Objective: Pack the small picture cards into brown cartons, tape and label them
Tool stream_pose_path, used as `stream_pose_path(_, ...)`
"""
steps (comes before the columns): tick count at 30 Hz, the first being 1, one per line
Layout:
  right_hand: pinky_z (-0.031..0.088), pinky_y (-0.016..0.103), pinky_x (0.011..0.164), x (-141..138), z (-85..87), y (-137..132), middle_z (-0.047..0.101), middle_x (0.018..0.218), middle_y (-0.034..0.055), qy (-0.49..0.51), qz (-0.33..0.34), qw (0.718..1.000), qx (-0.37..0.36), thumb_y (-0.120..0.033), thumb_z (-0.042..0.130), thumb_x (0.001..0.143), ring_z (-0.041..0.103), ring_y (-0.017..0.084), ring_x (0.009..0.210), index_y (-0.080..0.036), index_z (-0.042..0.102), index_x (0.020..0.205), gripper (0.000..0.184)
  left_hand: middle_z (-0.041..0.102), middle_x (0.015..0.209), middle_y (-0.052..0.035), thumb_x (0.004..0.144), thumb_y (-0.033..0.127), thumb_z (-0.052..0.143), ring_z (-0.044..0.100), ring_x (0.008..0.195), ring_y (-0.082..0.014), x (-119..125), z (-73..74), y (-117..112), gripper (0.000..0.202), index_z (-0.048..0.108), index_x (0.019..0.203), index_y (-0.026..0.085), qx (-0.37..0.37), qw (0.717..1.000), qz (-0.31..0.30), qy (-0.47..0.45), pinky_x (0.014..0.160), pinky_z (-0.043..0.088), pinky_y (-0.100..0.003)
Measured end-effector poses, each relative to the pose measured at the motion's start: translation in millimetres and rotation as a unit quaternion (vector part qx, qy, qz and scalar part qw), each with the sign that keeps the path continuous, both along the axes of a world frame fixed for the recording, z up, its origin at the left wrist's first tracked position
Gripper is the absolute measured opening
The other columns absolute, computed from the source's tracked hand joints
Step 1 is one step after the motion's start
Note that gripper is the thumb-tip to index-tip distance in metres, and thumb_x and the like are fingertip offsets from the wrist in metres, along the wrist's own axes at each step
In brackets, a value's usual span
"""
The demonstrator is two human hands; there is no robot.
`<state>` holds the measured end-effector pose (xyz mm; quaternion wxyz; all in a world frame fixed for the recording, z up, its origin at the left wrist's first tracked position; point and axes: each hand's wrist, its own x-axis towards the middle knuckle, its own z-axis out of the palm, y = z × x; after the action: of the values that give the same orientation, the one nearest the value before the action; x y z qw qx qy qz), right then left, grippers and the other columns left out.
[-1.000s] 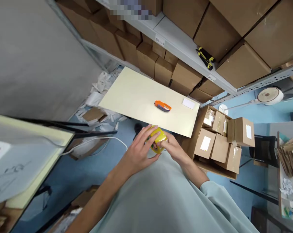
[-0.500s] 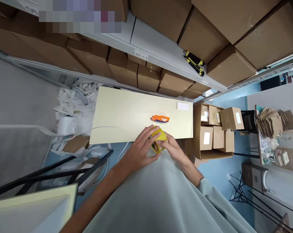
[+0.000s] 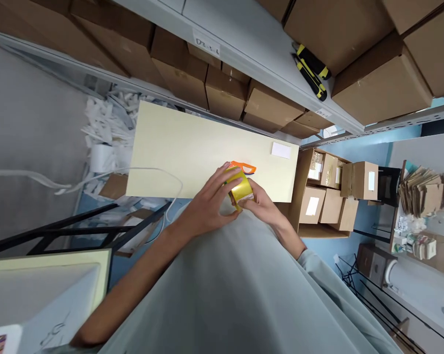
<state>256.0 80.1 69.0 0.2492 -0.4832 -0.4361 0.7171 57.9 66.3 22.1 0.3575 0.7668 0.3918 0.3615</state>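
A shiny yellow roll of tape (image 3: 241, 189) is held between both hands just past the front edge of the cream table (image 3: 178, 142), close to my body. My left hand (image 3: 210, 201) curves over its left side, fingers across the top and thumb below. From the right, my right hand (image 3: 261, 204) grips it with the thumb near a pale, toothed-looking strip on its lower edge. Right behind the roll, an orange cutter (image 3: 246, 167) with a dark blue edge lies on the table, partly hidden by the fingers and roll.
A white slip (image 3: 281, 150) lies at the table's far right. A white cable (image 3: 152, 168) crosses its left part. Shelving with cardboard boxes (image 3: 187, 73) and two yellow-black cutters (image 3: 310, 71) overhangs the back. An open carton (image 3: 299, 187) holding boxes stands right; white scraps (image 3: 106, 123) lie left.
The roll has been turned in the hands, so its shiny outer side and pale strip now show instead of its open ring. The view has shifted, and the hands cover more of the orange cutter.
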Motion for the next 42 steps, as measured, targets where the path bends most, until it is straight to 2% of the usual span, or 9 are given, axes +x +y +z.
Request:
stream_pose_path(3, 0.06, 0.035, 0.081, 19.8, -2.7, 3.8, 0.073, 0.101, 0.0024, 0.029, 0.036, 0.999, 0.012, -0.046, 0.076, 0.092, 0.071, 0.022, 0.095, -0.024, 0.058, 0.115, 0.037, 0.049, 0.173, -0.0126, 0.091, 0.05, 0.088, 0.041, 0.165, -0.042, 3.8, 13.5, 4.8, 0.093, 0.041, 0.17, 0.036, -0.055, 0.998, 0.01, 0.01, 0.13, 0.045, -0.067)
stream_pose_path(5, 0.06, 0.036, 0.087, 28.8, -3.6, 2.2, 0.071, 0.107, 0.0036, 0.008, 0.03, 0.998, 0.051, -0.045, 0.072, 0.097, 0.07, 0.022, 0.098, -0.024, 0.057, 0.119, 0.033, 0.055, 0.168, -0.0116, 0.094, 0.055, 0.084, 0.051, 0.158, -0.0393, 6.2, 22.9, 8.3, 0.082, 0.048, 0.166, 0.037, -0.057, 0.997, 0.042, 0.021, 0.125, 0.052, -0.06)
stream_pose_path(8, 0.06, 0.037, 0.094, 35.3, -4.6, -3.0, 0.069, 0.115, 0.0057, -0.055, 0.012, 0.991, 0.121, -0.041, 0.067, 0.101, 0.068, 0.022, 0.105, -0.025, 0.056, 0.123, 0.029, 0.075, 0.137, -0.0087, 0.101, 0.049, 0.077, 0.072, 0.128, -0.0309, 12.6, 32.9, 12.6, 0.047, 0.069, 0.145, 0.035, -0.012, 0.991, 0.123, 0.048, 0.109, 0.063, -0.048)
stream_pose_path(10, 0.06, 0.038, 0.094, 36.8, -5.9, -6.2, 0.069, 0.117, 0.0066, -0.088, 0.004, 0.984, 0.152, -0.039, 0.064, 0.102, 0.068, 0.022, 0.106, -0.026, 0.055, 0.127, 0.029, 0.08, 0.117, -0.0063, 0.103, 0.044, 0.075, 0.078, 0.108, -0.0267, 19.0, 36.4, 13.6, 0.031, 0.076, 0.133, 0.034, 0.014, 0.986, 0.155, 0.061, 0.098, 0.066, -0.043)
stream_pose_path(14, 0.06, 0.037, 0.089, 38.1, -11.0, -9.8, 0.07, 0.115, 0.0069, -0.157, -0.021, 0.967, 0.198, -0.036, 0.063, 0.102, 0.068, 0.023, 0.103, -0.025, 0.054, 0.129, 0.031, 0.083, 0.109, -0.0039, 0.107, 0.036, 0.071, 0.08, 0.093, -0.023, 32.3, 40.3, 12.0, 0.023, 0.079, 0.128, 0.033, 0.051, 0.982, 0.171, 0.068, 0.089, 0.067, -0.039)
stream_pose_path(19, 0.055, 0.033, 0.077, 37.0, -15.9, -12.3, 0.069, 0.104, 0.0047, -0.237, -0.036, 0.939, 0.248, -0.042, 0.061, 0.105, 0.066, 0.021, 0.089, -0.024, 0.053, 0.12, 0.025, 0.084, 0.114, -0.0035, 0.108, 0.032, 0.068, 0.082, 0.09, -0.0212, 42.9, 45.3, 9.5, 0.025, 0.078, 0.131, 0.032, 0.081, 0.972, 0.189, 0.11, 0.083, 0.065, -0.034)
stream_pose_path(25, 0.053, 0.031, 0.07, 26.4, -21.4, -20.5, 0.072, 0.1, 0.0061, -0.336, -0.034, 0.898, 0.282, -0.044, 0.056, 0.108, 0.07, 0.022, 0.083, -0.024, 0.052, 0.118, 0.023, 0.086, 0.108, -0.0036, 0.11, 0.029, 0.062, 0.079, 0.082, -0.019, 50.3, 52.1, 3.2, 0.021, 0.08, 0.119, 0.027, 0.072, 0.951, 0.226, 0.197, 0.068, 0.052, -0.032)
stream_pose_path(34, 0.051, 0.029, 0.066, 16.4, -37.8, -31.6, 0.076, 0.092, 0.0088, -0.447, 0.05, 0.828, 0.335, -0.045, 0.054, 0.113, 0.076, 0.025, 0.081, -0.021, 0.052, 0.126, 0.027, 0.073, 0.08, -0.0078, 0.107, 0.025, 0.056, 0.067, 0.069, -0.0224, 43.6, 47.6, 1.3, 0.027, 0.075, 0.088, 0.021, 0.066, 0.926, 0.216, 0.302, 0.056, 0.034, -0.034)
stream_pose_path(42, 0.052, 0.031, 0.063, 8.6, -40.5, -34.7, 0.079, 0.1, 0.0117, -0.47, 0.09, 0.83, 0.288, -0.047, 0.048, 0.115, 0.079, 0.03, 0.082, -0.017, 0.046, 0.143, 0.041, 0.072, 0.078, -0.0061, 0.1, 0.025, 0.06, 0.068, 0.071, -0.0219, 29.9, 35.1, 4.4, 0.021, 0.072, 0.083, 0.023, 0.058, 0.942, 0.181, 0.276, 0.056, 0.033, -0.033)
